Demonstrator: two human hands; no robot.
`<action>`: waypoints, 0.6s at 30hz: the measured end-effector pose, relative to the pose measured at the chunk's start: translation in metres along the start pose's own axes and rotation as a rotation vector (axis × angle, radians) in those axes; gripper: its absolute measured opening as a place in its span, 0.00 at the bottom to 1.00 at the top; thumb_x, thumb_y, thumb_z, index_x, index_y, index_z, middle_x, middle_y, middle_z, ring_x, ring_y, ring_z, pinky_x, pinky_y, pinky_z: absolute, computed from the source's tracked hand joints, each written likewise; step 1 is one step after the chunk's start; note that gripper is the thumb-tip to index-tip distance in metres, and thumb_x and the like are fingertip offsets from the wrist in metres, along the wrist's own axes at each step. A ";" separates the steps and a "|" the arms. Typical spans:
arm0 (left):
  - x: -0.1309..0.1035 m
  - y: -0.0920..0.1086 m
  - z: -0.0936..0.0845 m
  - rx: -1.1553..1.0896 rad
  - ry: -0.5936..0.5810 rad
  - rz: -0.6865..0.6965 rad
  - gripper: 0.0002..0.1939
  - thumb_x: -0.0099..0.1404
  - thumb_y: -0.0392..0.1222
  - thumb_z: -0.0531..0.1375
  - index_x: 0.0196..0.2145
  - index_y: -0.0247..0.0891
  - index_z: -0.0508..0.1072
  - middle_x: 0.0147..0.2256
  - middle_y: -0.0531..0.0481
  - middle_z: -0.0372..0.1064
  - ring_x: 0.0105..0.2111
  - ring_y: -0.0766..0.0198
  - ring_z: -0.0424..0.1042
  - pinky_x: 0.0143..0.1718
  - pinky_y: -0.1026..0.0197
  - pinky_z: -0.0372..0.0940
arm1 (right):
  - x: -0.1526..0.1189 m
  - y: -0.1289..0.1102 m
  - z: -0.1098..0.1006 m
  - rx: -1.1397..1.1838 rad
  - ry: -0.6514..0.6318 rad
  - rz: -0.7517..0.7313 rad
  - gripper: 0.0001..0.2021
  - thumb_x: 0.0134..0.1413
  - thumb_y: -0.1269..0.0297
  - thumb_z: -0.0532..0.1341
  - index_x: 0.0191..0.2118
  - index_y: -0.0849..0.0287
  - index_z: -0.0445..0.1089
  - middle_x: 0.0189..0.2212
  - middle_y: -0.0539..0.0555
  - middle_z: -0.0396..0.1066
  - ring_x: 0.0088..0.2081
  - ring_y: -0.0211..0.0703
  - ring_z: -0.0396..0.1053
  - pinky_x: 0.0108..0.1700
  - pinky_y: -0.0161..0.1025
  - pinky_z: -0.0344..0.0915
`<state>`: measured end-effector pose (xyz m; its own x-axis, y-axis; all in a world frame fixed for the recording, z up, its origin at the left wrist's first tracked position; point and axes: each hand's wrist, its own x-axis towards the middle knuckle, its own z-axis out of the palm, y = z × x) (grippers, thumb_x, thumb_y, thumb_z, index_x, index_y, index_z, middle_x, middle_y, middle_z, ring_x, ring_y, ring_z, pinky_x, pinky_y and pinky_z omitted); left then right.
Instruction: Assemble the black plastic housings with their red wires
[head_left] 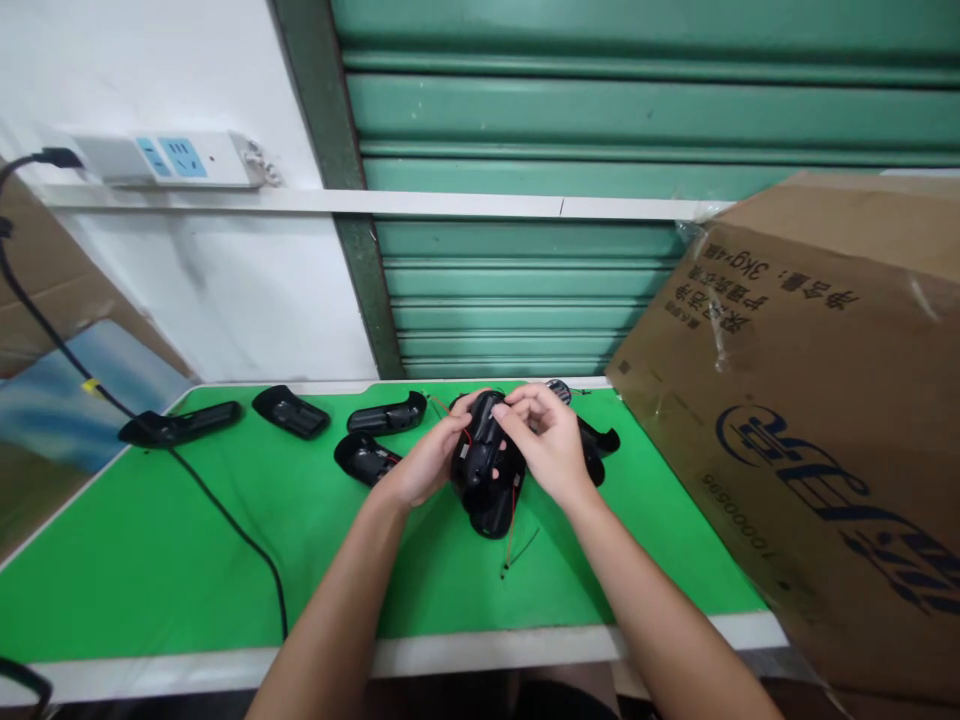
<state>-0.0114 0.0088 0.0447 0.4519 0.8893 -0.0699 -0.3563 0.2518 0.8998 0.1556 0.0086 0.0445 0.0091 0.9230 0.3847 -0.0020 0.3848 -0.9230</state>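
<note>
My left hand [435, 450] is wrapped round a black plastic housing [480, 455], gripping it from the left and beneath. A thin red wire lies along the housing near my left fingertips. My right hand [546, 440] pinches at the upper right of the same housing, thumb and forefinger together; anything small between them is too small to tell. Under the held housing, more black parts [493, 518] rest on the green mat [315, 560], with a red wire [513, 515] hanging down to a small dark connector [505, 570].
Several black shells lie to the left, one at the far left [180, 424] and another nearer [291, 412]. Dark curved parts [598, 440] sit right of my hands. A black cable [232, 515] crosses the mat. A large cardboard box [787, 400] stands at the right.
</note>
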 end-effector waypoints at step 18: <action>0.002 0.000 0.008 -0.073 0.041 -0.022 0.26 0.63 0.50 0.62 0.57 0.44 0.66 0.44 0.50 0.72 0.41 0.57 0.72 0.37 0.61 0.68 | -0.006 -0.006 0.006 0.064 0.083 0.004 0.11 0.48 0.57 0.73 0.34 0.56 0.76 0.28 0.51 0.78 0.27 0.40 0.73 0.33 0.38 0.72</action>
<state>-0.0040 0.0073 0.0481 0.4265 0.8980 -0.1083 -0.4058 0.2969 0.8644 0.1499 0.0012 0.0478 0.0917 0.9219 0.3764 -0.0660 0.3828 -0.9215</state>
